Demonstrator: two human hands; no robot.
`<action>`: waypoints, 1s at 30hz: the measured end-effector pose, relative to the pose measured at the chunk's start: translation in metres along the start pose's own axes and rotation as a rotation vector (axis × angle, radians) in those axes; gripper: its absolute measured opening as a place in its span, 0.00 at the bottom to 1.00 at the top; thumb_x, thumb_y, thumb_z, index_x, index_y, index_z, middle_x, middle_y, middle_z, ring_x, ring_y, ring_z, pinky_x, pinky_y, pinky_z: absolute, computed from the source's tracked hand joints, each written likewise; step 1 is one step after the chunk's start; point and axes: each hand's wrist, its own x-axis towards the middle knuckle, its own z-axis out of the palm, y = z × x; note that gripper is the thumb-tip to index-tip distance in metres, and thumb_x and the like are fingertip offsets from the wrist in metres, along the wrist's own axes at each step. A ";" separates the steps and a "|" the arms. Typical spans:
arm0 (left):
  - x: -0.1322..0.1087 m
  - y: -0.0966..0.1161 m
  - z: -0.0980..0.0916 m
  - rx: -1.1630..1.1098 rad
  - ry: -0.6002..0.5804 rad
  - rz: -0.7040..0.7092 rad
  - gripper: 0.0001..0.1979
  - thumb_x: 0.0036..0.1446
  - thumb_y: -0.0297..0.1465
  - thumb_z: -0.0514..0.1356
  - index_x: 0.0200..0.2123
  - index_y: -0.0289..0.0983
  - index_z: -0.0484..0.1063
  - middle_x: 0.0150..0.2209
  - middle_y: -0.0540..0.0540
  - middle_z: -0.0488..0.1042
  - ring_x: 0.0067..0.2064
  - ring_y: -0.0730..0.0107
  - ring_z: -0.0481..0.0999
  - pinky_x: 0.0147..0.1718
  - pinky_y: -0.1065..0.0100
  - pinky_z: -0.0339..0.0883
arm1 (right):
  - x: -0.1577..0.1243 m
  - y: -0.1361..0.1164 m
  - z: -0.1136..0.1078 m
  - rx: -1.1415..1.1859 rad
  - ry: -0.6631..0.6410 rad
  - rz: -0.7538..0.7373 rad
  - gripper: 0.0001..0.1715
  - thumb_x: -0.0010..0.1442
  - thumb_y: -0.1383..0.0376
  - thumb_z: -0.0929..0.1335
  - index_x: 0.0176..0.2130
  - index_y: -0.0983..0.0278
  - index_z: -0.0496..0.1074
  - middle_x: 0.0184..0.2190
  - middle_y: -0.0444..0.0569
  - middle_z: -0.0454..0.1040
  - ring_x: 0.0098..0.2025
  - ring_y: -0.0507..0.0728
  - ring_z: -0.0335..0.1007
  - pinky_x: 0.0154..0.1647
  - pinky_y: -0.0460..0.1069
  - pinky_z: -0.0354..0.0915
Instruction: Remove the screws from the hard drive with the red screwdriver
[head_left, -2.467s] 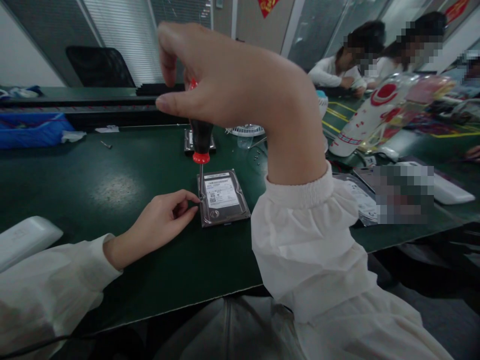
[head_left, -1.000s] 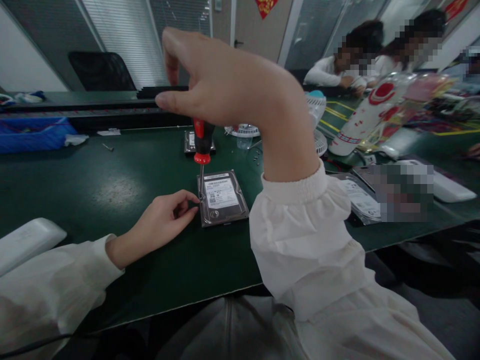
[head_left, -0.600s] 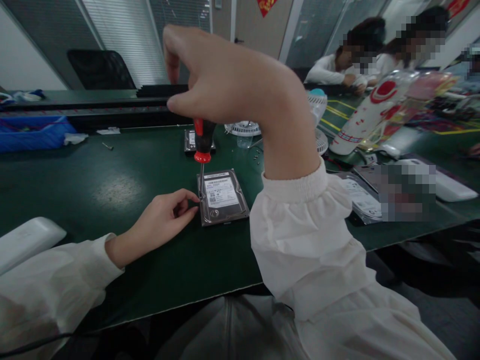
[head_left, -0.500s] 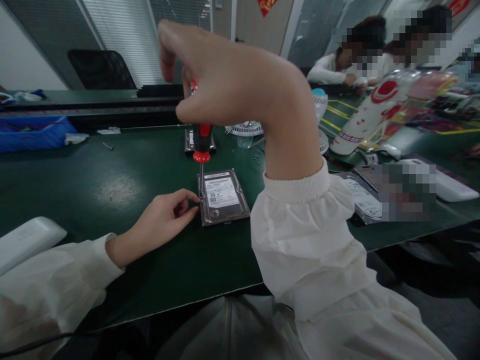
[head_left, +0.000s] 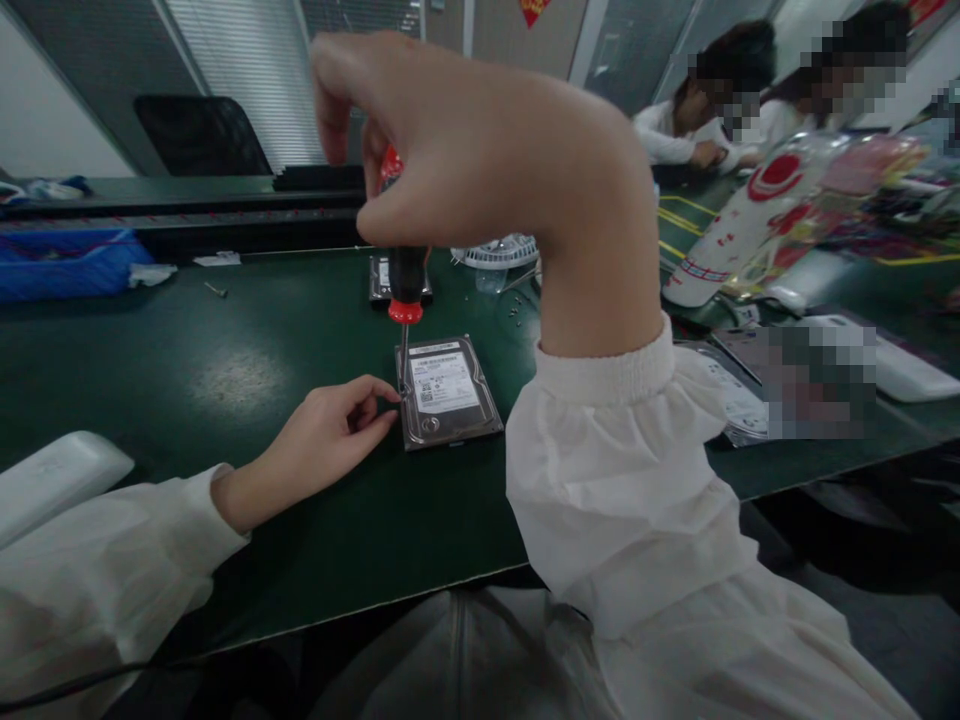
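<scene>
A hard drive [head_left: 450, 385] with a white label lies flat on the green table. My right hand [head_left: 450, 150], raised above it, is closed around the black-and-red handle of a screwdriver [head_left: 406, 290]. The screwdriver stands nearly upright, its tip down at the drive's left edge. Some of the right fingers are hidden behind the hand. At that same left edge, close to the tip, my left hand [head_left: 330, 430] has thumb and index finger drawn together against the drive, the other fingers curled under. Any screw beneath the tip is too small to make out.
A second hard drive [head_left: 380, 280] sits farther back, with small screws [head_left: 514, 312] and a white fan [head_left: 495, 252] to its right. More drives [head_left: 739, 400] lie at right, near a patterned bottle [head_left: 720, 240]. A blue bin [head_left: 67, 265] is at left; co-workers [head_left: 682, 130] sit beyond.
My right wrist and forearm have shifted slightly to the right. The screwdriver tip stays at the drive's left edge, and my left hand keeps its place.
</scene>
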 end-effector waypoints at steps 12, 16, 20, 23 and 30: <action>-0.001 0.000 0.000 -0.011 -0.006 -0.004 0.11 0.64 0.39 0.59 0.45 0.39 0.73 0.24 0.56 0.65 0.24 0.73 0.66 0.23 0.70 0.60 | 0.002 -0.007 -0.003 -0.041 0.003 0.039 0.28 0.60 0.63 0.62 0.58 0.67 0.66 0.60 0.42 0.67 0.59 0.55 0.65 0.60 0.49 0.62; -0.001 0.001 -0.001 -0.011 -0.011 -0.009 0.11 0.65 0.39 0.59 0.45 0.39 0.73 0.25 0.55 0.65 0.24 0.72 0.66 0.24 0.70 0.60 | 0.005 -0.013 0.000 -0.018 0.027 0.146 0.29 0.69 0.49 0.56 0.54 0.66 0.68 0.60 0.45 0.68 0.60 0.55 0.65 0.66 0.49 0.59; 0.000 0.003 -0.001 -0.015 -0.014 -0.006 0.11 0.65 0.38 0.59 0.45 0.39 0.73 0.25 0.55 0.65 0.24 0.72 0.66 0.24 0.70 0.60 | 0.002 -0.011 0.000 -0.012 0.042 0.124 0.24 0.67 0.54 0.57 0.53 0.63 0.69 0.60 0.44 0.69 0.60 0.55 0.65 0.65 0.50 0.61; 0.000 0.003 -0.001 -0.011 -0.007 -0.005 0.11 0.64 0.38 0.59 0.45 0.39 0.73 0.25 0.55 0.65 0.24 0.72 0.66 0.24 0.70 0.59 | 0.002 -0.006 0.001 -0.037 0.016 0.073 0.20 0.60 0.60 0.60 0.50 0.59 0.70 0.60 0.42 0.68 0.58 0.56 0.67 0.62 0.50 0.63; -0.001 0.004 -0.001 -0.016 -0.004 -0.005 0.11 0.64 0.38 0.59 0.45 0.39 0.73 0.24 0.55 0.65 0.24 0.72 0.66 0.24 0.70 0.60 | 0.001 -0.004 0.002 -0.054 0.019 0.080 0.22 0.61 0.60 0.61 0.52 0.66 0.69 0.60 0.44 0.67 0.58 0.57 0.66 0.60 0.50 0.62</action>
